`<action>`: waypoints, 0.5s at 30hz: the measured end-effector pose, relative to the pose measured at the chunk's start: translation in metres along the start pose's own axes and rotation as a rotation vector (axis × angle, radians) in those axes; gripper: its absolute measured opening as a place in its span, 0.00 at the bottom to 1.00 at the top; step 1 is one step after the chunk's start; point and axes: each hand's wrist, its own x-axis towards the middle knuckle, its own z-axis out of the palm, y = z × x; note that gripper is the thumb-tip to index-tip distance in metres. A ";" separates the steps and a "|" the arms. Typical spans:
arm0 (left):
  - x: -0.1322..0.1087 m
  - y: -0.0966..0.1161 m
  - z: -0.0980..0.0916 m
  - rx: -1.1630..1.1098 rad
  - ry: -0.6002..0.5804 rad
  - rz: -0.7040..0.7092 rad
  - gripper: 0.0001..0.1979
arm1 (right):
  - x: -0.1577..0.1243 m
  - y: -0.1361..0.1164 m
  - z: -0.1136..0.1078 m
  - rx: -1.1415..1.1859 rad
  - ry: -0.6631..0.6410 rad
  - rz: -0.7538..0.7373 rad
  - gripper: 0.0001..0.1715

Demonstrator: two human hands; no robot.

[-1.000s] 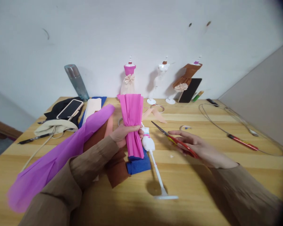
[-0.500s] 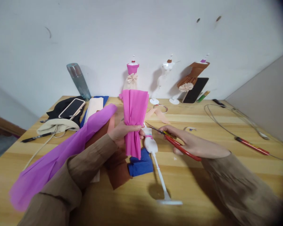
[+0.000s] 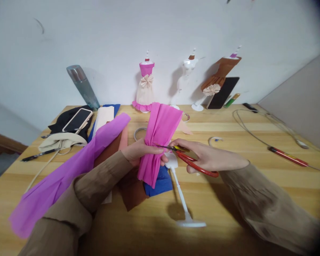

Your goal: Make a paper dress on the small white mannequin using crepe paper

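Left hand (image 3: 138, 151) pinches gathered pink crepe paper (image 3: 163, 122) mid-length, ends flaring; right hand (image 3: 213, 155) clasps red-handled scissors (image 3: 183, 156), tips at pinch.

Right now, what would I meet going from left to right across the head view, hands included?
Phone → pale sheet → left hand → pink material → scissors → right hand → red rod.

Brought scissors (image 3: 188, 160) in right hand (image 3: 208, 156) leftward, now overlapping pinched waist of pink paper (image 3: 162, 122). Tipped paper's top rightward, baring more ruffled pink hem (image 3: 142, 105) behind.
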 end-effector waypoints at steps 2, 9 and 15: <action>0.000 -0.001 -0.001 -0.027 -0.019 -0.026 0.20 | 0.000 0.002 0.000 0.009 -0.007 -0.024 0.32; 0.002 -0.003 -0.003 -0.078 -0.088 -0.065 0.18 | 0.000 0.011 0.001 0.056 -0.020 -0.068 0.31; 0.001 -0.003 -0.004 -0.076 -0.051 -0.032 0.18 | -0.003 0.017 0.000 0.117 -0.028 -0.042 0.39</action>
